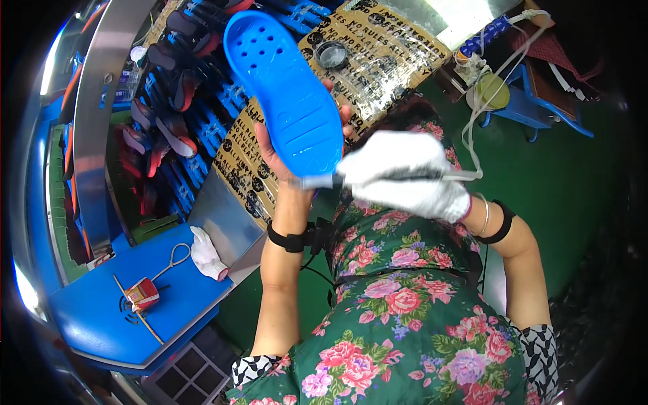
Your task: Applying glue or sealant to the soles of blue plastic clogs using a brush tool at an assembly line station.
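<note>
My bare left hand (269, 154) holds a bright blue shoe sole (300, 111) from beneath, fingers wrapped round its edges. Small round holes mark the sole's far end, and raised lines cross its near half. In a white knit glove, my right hand (405, 177) is closed round a slim brush-like tool (320, 181). Its pale, motion-blurred tip lies at the near end of the sole; whether it touches cannot be made out. A thin whitish hose (466, 174) comes out behind the gloved hand and runs up to the far right.
A cardboard-covered bench (378, 50) carries a round dark dish (332, 55). Dark soles (177, 138) hang on a blue rack at left. A blue table (94, 304) bears a white glove (206, 254) and a small red box (142, 295). A blue stool (520, 101) stands at far right.
</note>
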`<action>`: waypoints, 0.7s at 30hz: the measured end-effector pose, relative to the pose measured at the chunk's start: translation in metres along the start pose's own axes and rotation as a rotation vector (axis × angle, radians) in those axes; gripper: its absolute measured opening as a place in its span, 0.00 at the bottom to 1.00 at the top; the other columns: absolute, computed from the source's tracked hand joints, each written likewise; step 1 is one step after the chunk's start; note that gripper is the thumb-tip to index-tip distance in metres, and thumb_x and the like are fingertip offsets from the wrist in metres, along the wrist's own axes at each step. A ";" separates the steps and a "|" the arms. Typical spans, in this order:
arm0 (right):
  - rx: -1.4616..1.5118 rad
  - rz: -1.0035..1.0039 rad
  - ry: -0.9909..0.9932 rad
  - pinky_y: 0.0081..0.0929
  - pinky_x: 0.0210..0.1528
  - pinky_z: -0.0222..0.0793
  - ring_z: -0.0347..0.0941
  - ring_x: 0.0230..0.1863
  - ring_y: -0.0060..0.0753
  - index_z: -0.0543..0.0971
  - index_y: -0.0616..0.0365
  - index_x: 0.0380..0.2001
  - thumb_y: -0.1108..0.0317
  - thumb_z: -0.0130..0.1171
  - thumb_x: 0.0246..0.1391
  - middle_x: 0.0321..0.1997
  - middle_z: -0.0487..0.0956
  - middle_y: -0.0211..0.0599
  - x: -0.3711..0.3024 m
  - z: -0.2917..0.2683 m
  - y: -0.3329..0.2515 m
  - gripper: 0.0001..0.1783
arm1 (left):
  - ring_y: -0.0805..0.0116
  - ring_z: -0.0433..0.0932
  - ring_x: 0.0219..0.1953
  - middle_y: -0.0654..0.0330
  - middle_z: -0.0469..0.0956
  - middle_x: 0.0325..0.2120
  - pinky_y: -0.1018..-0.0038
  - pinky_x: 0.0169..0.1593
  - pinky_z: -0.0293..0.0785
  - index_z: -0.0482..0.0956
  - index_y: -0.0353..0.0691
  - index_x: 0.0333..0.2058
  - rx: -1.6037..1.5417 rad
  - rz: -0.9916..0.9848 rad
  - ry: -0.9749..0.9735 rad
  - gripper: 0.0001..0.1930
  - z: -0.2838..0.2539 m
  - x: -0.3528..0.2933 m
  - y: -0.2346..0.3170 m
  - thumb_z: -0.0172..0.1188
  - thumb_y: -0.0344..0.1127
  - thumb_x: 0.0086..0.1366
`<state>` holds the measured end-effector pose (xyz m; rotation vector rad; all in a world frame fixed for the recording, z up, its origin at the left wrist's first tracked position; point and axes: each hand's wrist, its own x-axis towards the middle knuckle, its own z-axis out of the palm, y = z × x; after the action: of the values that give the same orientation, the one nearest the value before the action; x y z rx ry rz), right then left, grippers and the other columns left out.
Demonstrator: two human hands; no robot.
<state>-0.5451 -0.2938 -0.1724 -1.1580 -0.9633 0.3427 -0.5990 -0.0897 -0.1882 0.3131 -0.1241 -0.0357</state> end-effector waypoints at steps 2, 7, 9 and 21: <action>-0.196 -0.085 0.025 0.32 0.43 0.80 0.84 0.41 0.37 0.87 0.54 0.38 0.71 0.72 0.50 0.38 0.86 0.36 0.005 -0.002 0.003 0.10 | 0.36 0.76 0.53 0.40 0.62 0.66 0.46 0.52 0.80 0.49 0.41 0.73 0.057 -0.025 0.042 0.55 -0.011 -0.001 0.011 0.58 0.72 0.60; -0.346 -0.306 -0.115 0.31 0.42 0.81 0.84 0.41 0.34 0.87 0.52 0.36 0.71 0.73 0.48 0.38 0.86 0.35 -0.005 0.005 -0.007 0.10 | 0.37 0.75 0.53 0.42 0.61 0.67 0.47 0.53 0.75 0.48 0.43 0.74 0.009 -0.118 0.026 0.56 -0.009 0.002 0.013 0.59 0.72 0.59; 0.016 0.023 -0.130 0.30 0.43 0.81 0.84 0.42 0.32 0.88 0.53 0.34 0.72 0.73 0.48 0.38 0.87 0.35 -0.002 0.001 -0.013 0.09 | 0.36 0.75 0.53 0.41 0.60 0.68 0.46 0.53 0.74 0.48 0.42 0.74 -0.037 -0.120 -0.014 0.57 -0.006 0.001 0.013 0.59 0.72 0.58; -0.263 -0.309 -0.249 0.33 0.40 0.80 0.81 0.40 0.39 0.87 0.51 0.44 0.74 0.71 0.46 0.45 0.86 0.35 -0.016 -0.001 -0.010 0.19 | 0.36 0.76 0.51 0.35 0.60 0.66 0.47 0.50 0.75 0.49 0.35 0.73 0.234 -0.352 0.035 0.57 -0.002 0.000 0.032 0.59 0.71 0.58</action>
<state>-0.5559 -0.3096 -0.1707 -1.1970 -1.4189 0.1126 -0.5984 -0.0586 -0.1802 0.5668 -0.0365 -0.3660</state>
